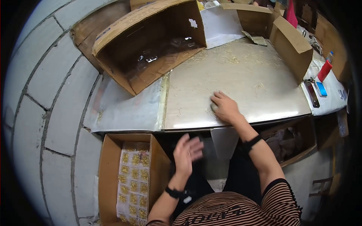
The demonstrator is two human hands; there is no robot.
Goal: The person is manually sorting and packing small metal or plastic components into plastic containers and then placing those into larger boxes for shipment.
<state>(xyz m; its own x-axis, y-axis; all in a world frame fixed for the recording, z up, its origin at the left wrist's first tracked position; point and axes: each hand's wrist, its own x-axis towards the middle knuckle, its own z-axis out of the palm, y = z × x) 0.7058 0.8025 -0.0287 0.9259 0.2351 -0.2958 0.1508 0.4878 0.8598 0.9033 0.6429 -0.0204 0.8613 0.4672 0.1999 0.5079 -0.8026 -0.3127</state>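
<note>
Head view: your right hand (225, 107) lies flat on the table (264, 86), fingers covering a small pale piece; left hand (187, 151) hangs open, blurred, below the edge beside the box (109, 169) of gold-filled sheets (132, 180) — gathering, I'd say; next, pinch cleanly

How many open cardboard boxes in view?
4: tipped box upper left on table, floor box of packets lower left, two at table's far right. More may be hidden.

There were 2 bare hands: the right hand (225, 107) and the left hand (187, 152). 2 dark wristbands showed, 1 per wrist. 3 open cardboard boxes stood about: a tipped box (149, 43), a floor box (110, 177) holding 1 sheet of gold pieces (134, 182), and a right-side box (291, 45).
</note>
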